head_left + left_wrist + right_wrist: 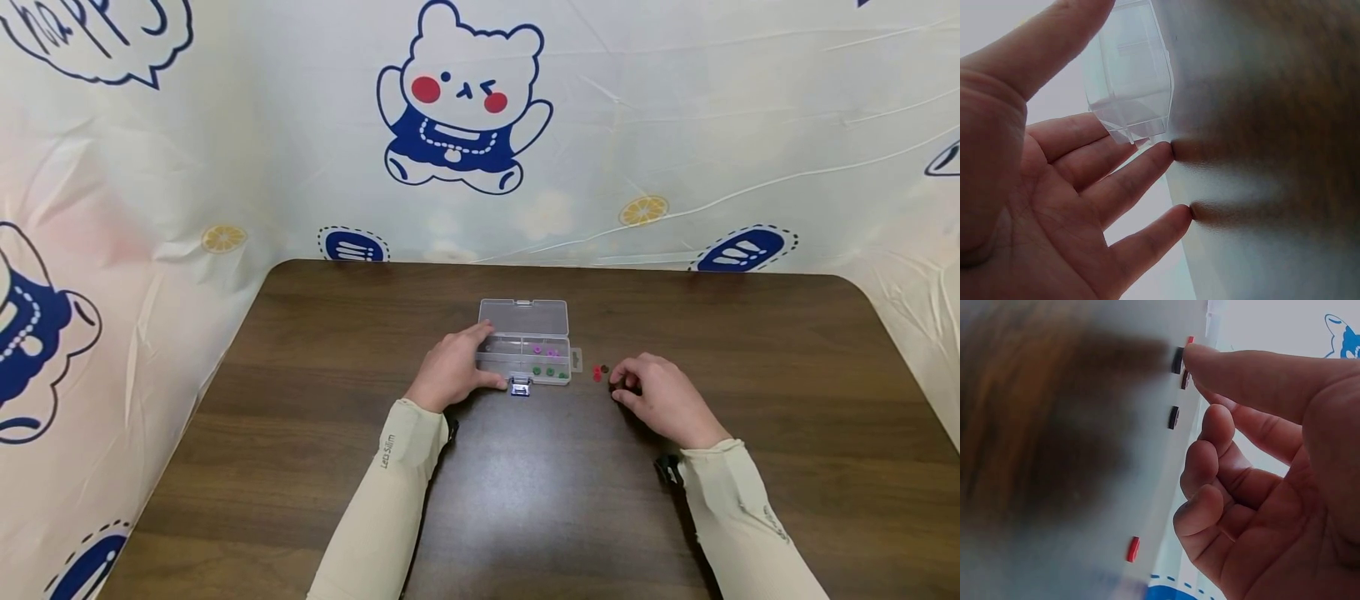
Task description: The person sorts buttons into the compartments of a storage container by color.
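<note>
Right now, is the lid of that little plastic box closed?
No, the clear lid is open on the far side, leaving the purple pieces and green pieces uncovered in their compartments.

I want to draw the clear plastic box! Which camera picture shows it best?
The head view: nearly all of the clear plastic box shows, lid open, with green pieces and purple pieces inside. The left wrist view shows only part, close up; the right wrist view, a sliver at most.
</note>
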The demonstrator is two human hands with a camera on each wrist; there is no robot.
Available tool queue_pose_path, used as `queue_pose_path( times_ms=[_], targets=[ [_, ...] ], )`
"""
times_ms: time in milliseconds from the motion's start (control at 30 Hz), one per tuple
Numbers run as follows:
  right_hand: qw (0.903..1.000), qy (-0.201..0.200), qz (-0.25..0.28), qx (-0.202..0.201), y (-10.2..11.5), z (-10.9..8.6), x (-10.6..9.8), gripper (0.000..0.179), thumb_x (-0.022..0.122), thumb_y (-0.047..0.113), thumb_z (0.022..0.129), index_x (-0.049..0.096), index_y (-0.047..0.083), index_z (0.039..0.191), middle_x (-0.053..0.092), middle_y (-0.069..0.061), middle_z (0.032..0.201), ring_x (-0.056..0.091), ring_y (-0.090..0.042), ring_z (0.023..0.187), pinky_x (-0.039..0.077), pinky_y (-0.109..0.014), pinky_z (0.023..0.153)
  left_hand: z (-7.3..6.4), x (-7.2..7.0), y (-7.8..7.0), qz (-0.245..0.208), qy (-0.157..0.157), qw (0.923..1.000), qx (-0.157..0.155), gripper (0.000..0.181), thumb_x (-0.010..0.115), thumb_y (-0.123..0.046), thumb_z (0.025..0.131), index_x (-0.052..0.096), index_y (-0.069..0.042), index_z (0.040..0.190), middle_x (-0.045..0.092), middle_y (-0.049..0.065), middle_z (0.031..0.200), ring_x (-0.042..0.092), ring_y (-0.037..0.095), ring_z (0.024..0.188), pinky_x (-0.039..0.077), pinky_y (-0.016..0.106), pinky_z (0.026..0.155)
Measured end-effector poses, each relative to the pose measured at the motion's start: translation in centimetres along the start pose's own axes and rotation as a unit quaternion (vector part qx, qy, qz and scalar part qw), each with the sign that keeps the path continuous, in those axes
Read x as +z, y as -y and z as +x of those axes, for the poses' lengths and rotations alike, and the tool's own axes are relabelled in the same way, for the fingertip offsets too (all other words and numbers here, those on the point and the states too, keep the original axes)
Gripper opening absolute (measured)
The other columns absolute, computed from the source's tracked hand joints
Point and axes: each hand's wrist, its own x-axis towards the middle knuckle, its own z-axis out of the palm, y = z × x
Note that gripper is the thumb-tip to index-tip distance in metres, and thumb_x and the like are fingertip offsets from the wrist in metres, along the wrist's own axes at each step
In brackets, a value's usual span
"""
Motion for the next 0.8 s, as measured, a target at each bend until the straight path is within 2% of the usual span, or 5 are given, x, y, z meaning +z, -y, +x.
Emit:
queue_pose_path(
  times_ms=[800],
  targets=[
    [0.9997, 0.021, -0.008, 0.006, -0.06, 0.28, -0.02, 0.007, 0.076, 0.006, 0.087, 0.073, 0.008, 0.094, 0.059, -0.002, 0.084, 0.053, -0.02, 0.077, 0.048, -0.04, 0.071, 0.02, 0.0, -0.06, 0.003, 0.0, 1.0, -0.003, 0.092, 0.09, -0.04, 0.073, 0.05, -0.006, 0.148, 0.043, 0.006, 0.157, 0.047, 0.028, 0.138, 0.042, 0.046, 0.109]
  ],
)
